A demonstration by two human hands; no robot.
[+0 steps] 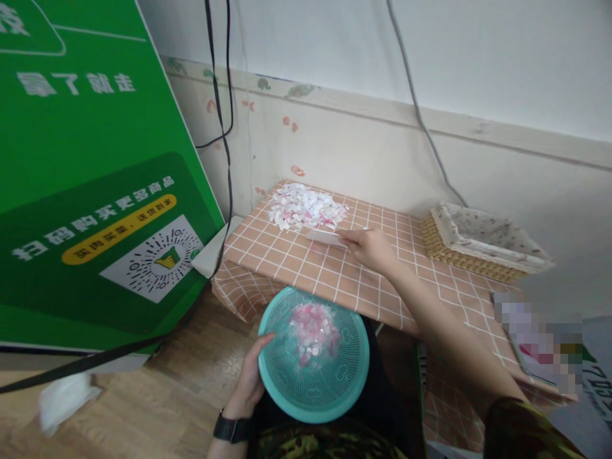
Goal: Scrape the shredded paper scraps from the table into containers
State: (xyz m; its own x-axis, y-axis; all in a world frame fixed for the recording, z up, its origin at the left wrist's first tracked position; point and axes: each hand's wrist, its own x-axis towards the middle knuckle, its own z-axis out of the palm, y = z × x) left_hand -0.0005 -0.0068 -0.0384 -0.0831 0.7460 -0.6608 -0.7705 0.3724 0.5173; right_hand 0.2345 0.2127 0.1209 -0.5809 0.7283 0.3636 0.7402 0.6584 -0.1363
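Note:
My left hand (252,371) grips the left rim of a turquoise plastic colander (351,389), held below the table's front edge. Small pink and white scraps (313,331) lie in a loose heap inside it. Over the table, my right hand (370,247) pinches a flat white card-like piece (327,238), which lies low over the tablecloth. Just beyond that piece is a spread pile of white and pink scraps (306,207) on the table; whether the two touch is hard to tell.
A brown checked tablecloth (296,258) covers the table. At its back right stands a lined wicker basket (478,245). A blurred-out flat item (530,341) lies at the right edge. On the left rise a green cabinet (86,146) and hanging black cables (222,134). A white bag (67,398) is on the floor.

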